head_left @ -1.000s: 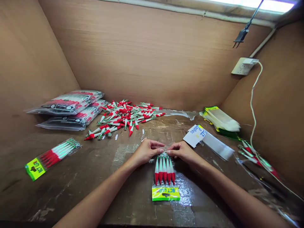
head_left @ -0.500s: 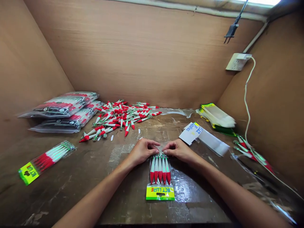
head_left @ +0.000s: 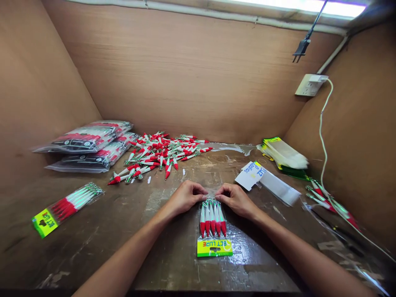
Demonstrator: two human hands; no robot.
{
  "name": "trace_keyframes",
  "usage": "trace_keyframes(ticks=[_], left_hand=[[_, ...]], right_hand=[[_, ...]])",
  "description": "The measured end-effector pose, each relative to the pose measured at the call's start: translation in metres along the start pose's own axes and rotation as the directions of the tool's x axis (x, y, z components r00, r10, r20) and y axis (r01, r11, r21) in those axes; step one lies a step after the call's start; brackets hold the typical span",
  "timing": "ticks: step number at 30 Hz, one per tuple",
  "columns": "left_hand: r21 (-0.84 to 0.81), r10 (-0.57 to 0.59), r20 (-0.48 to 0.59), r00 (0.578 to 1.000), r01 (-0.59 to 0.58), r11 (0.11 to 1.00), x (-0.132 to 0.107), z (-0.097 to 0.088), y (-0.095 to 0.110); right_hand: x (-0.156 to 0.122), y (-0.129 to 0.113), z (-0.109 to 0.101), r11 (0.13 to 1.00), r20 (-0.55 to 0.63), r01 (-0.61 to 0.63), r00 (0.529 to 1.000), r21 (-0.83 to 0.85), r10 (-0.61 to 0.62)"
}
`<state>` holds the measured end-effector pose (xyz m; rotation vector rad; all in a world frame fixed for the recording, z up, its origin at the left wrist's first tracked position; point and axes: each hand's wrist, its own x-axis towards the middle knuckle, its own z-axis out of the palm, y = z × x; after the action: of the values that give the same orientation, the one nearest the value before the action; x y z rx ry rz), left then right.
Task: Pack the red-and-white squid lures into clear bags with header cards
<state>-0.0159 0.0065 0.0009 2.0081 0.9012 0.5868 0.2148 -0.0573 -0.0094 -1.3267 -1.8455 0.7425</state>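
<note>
A clear plastic bag with a yellow-green "BCT LURE" header lies flat in front of me, its header towards me. Several red-and-white squid lures sit side by side inside, green hooked ends pointing away. My left hand pinches the far left corner of the bag between thumb and fingers. At the far right corner, my right hand has thumb and fingers closed on the plastic in the same way. The exact grip of the fingertips on the thin film is hard to see.
A filled lure bag lies at left, near stacked larger packs. Loose lures are heaped at the back. To the right are empty bags, a white paper note, more lures and a white cable.
The camera view has shifted slightly, so everything sits a little differently in the picture. Both hands stay at the far end of the bag, with only small finger movement.
</note>
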Motion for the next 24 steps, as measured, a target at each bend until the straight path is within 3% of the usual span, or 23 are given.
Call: trace_keyframes(ticks=[5, 12, 17, 21, 24], left_hand=[[0.084, 0.026, -0.053, 0.998, -0.021, 0.996, -0.002, 0.001, 0.002], [0.105, 0.037, 0.019, 0.999, -0.038, 0.994, -0.002, 0.000, 0.000], [0.165, 0.049, 0.003, 0.999, -0.049, 0.985, -0.006, 0.005, 0.005], [0.336, 0.116, -0.057, 0.992, -0.091, 0.937, -0.010, 0.012, 0.009], [0.327, 0.170, -0.063, 0.984, -0.140, 0.935, -0.014, 0.015, 0.010]], right_hand=[[0.001, -0.001, 0.000, 0.998, 0.025, 0.014, 1.000, -0.058, -0.013], [0.001, -0.004, 0.001, 0.989, 0.040, 0.121, 0.992, -0.086, -0.117], [-0.001, -0.002, 0.004, 0.973, 0.017, 0.195, 0.981, -0.123, -0.194], [-0.003, 0.000, 0.006, 0.966, -0.003, 0.222, 0.974, -0.135, -0.225], [-0.003, 0.001, 0.006, 0.961, -0.007, 0.231, 0.972, -0.151, -0.235]])
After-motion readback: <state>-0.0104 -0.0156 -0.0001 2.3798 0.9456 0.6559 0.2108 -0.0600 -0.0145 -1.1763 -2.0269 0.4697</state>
